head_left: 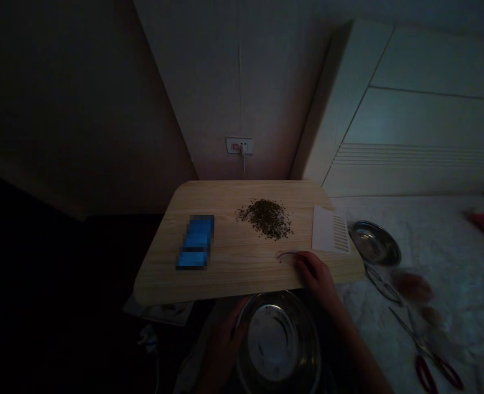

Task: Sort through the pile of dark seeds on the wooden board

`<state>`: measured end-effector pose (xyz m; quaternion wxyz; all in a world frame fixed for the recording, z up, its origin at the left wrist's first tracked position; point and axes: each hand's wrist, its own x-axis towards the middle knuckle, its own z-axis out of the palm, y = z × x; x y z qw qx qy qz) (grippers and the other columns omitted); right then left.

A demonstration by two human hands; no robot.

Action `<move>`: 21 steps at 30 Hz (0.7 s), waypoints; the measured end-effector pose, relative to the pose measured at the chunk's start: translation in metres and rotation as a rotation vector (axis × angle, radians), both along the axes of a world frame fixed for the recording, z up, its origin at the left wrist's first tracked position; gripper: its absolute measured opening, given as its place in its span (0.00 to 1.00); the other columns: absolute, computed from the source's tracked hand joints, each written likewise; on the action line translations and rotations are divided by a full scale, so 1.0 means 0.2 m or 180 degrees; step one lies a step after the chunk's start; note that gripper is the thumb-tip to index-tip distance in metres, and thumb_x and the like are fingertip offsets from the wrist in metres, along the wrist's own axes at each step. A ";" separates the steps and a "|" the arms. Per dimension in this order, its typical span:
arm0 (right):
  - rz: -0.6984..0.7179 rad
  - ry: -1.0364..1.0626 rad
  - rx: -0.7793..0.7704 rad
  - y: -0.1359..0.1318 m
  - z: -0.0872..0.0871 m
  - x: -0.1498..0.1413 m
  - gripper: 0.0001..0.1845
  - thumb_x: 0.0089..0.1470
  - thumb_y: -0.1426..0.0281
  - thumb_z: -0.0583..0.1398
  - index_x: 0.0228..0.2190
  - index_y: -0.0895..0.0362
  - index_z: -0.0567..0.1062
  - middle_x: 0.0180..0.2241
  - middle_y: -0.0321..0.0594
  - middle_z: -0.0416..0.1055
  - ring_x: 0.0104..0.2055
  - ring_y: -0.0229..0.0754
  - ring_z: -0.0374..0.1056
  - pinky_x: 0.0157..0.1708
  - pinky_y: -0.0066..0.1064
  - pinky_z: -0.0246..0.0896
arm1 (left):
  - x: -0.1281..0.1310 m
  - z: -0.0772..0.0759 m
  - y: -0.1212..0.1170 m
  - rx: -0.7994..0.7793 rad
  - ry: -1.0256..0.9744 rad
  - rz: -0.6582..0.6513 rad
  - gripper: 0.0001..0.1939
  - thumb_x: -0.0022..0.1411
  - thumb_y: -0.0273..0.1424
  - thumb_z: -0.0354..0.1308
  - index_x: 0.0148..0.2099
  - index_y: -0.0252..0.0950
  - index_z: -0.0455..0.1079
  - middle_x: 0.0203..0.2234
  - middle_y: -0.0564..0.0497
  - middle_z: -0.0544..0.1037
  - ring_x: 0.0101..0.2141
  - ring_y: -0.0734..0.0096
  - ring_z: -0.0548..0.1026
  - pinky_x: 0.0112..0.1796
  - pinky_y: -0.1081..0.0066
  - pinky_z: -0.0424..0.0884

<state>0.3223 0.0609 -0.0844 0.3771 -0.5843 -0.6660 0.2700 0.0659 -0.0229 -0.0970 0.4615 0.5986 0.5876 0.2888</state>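
Note:
My left hand [227, 331] is closed on the left rim of a shiny metal bowl [307, 358], held just below the table's front edge. The bowl's inside faces up, with a few dark specks on its bottom. At the table's front right, my right hand [316, 278] has its fingers closed on a thin, curved, see-through piece [286, 254]; its exact kind is unclear in the dim light. A couple of dark grains lie beside that piece. Behind it, a loose pile of small dark grains or seeds [267, 218] spreads over the wooden tabletop [233, 279].
A phone [196, 241] with a lit screen lies on the left. A white slotted plastic board [330, 230] sits at the right edge. On the bed are another metal bowl [375, 243] and red-handled scissors [424, 347]. A wall socket [239, 145] holds a plug.

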 end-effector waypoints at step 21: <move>0.0526 0.0235 -0.0331 -0.16 0.06 0.03 0.10 0.57 0.67 0.52 0.37 0.53 0.72 0.35 0.39 0.70 0.39 0.42 0.66 0.41 0.32 0.60 | 0.02 -0.06 -0.01 -0.0182 -0.0245 0.0251 0.19 0.60 0.32 0.50 0.54 0.39 0.66 0.50 0.49 0.74 0.50 0.59 0.70 0.50 0.65 0.66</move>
